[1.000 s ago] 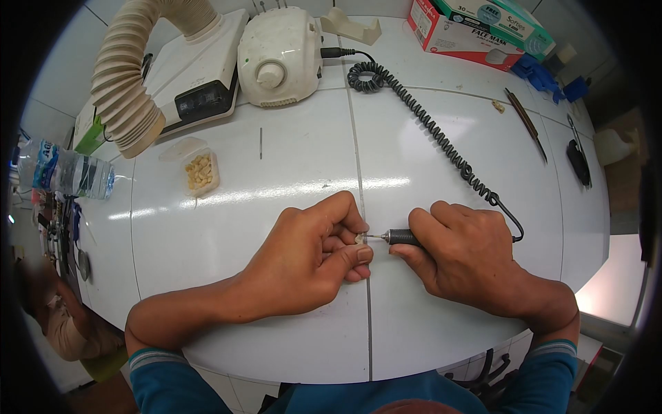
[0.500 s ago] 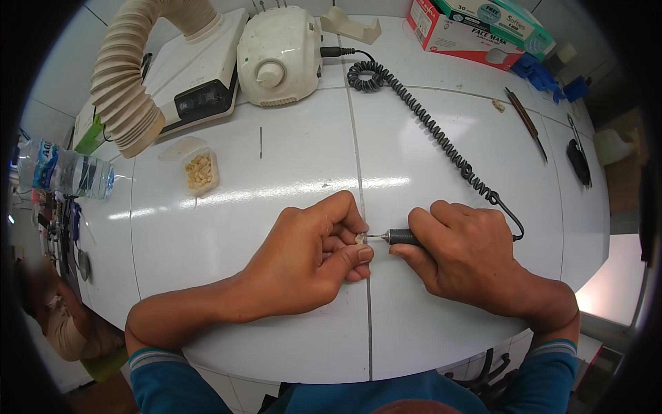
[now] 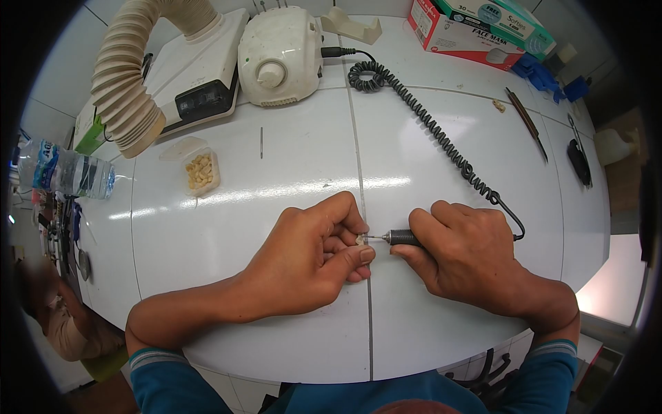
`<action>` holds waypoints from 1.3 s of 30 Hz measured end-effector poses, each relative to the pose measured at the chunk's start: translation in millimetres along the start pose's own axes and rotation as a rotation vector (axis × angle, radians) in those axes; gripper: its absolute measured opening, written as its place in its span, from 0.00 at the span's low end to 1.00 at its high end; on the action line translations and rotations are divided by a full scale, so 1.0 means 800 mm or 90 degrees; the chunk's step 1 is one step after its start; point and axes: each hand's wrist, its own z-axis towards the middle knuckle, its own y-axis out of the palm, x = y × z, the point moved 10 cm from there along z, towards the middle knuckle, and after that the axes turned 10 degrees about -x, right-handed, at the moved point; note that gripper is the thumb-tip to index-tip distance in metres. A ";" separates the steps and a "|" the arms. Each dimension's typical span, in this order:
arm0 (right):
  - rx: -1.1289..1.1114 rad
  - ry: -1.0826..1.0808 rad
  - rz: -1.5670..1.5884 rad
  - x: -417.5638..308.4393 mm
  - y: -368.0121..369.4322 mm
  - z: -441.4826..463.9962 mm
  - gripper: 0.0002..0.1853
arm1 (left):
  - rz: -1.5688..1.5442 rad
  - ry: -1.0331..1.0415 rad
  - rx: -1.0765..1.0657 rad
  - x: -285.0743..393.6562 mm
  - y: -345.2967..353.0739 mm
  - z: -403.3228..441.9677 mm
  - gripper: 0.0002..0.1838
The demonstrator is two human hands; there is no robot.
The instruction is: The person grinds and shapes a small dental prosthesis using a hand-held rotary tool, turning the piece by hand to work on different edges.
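Note:
Between thumb and fingertips, my left hand (image 3: 314, 252) pinches a small cream tooth-like piece (image 3: 360, 239), mostly covered by the fingers. My right hand (image 3: 462, 245) is wrapped round the black-gripped rotary handpiece (image 3: 403, 237). Its thin metal bur (image 3: 376, 237) points left and reaches the piece; whether it touches cannot be made out. A coiled black cord (image 3: 434, 124) runs from the handpiece up to the white micromotor control box (image 3: 279, 58). Left of centre, an open clear plastic box (image 3: 212, 181) holds many small yellowish pieces (image 3: 200, 170).
A ribbed suction hose (image 3: 124, 83) hangs over the table's left, near a water bottle (image 3: 65, 169). A thin metal bur (image 3: 261, 143) lies mid-table. Mask boxes (image 3: 476, 34), a brown-handled tool (image 3: 526, 124) and a black-handled tool (image 3: 578, 162) lie right. Another person (image 3: 65, 310) is at far left.
My left thumb and the small piece have shifted very slightly. The handpiece has barely moved, and both grips stay the same.

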 end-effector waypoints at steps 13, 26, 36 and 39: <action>0.014 -0.001 0.000 -0.001 -0.001 -0.001 0.22 | 0.005 0.000 0.003 0.001 -0.001 0.000 0.09; 0.014 0.006 0.009 0.002 -0.002 -0.001 0.22 | -0.003 -0.009 0.000 -0.002 -0.001 0.000 0.10; 0.005 0.010 0.008 0.001 -0.001 0.000 0.22 | 0.003 -0.006 0.000 0.001 0.000 0.000 0.10; 0.005 0.008 0.004 0.001 -0.001 -0.001 0.22 | 0.003 -0.004 0.000 0.001 0.000 0.000 0.09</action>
